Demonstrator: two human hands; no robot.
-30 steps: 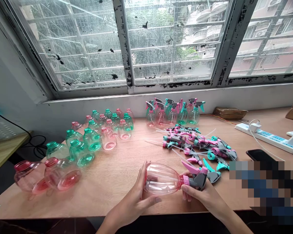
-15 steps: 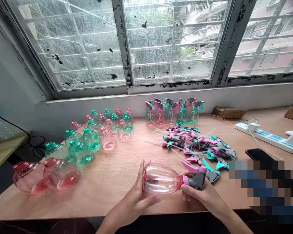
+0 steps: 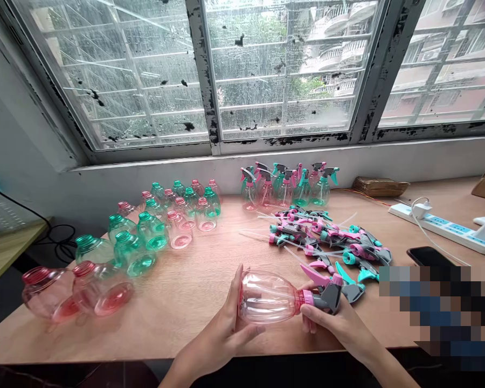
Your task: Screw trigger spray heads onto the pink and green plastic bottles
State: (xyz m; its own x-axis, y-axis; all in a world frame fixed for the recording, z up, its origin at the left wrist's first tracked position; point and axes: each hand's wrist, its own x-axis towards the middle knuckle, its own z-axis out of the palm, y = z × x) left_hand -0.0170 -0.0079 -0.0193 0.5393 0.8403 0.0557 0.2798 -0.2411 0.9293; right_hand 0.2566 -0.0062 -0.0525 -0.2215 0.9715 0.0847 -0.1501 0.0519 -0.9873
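Observation:
A clear pink spray bottle [image 3: 269, 297] lies on its side in the air above the table's front edge, its base to the left. My left hand [image 3: 228, 323] cups the base end, the fingers behind it and the thumb below. At the neck, my right hand [image 3: 331, 320] pinches the pink collar of the grey and pink spray head [image 3: 327, 293], which sits on the bottle's mouth. Just beyond my right hand is a heap of loose spray heads [image 3: 319, 237] in pink, teal and grey, with thin clear tubes.
Pink and green bottles without heads [image 3: 147, 231] stand in rows on the left. Several bottles with spray heads [image 3: 285, 188] stand by the wall. On the right are a white power strip [image 3: 440, 226], a phone [image 3: 430, 256] and a brown package [image 3: 380, 186].
Almost nothing differs. Both hands keep their hold on the spray bottle, which has shifted very slightly to the right in view.

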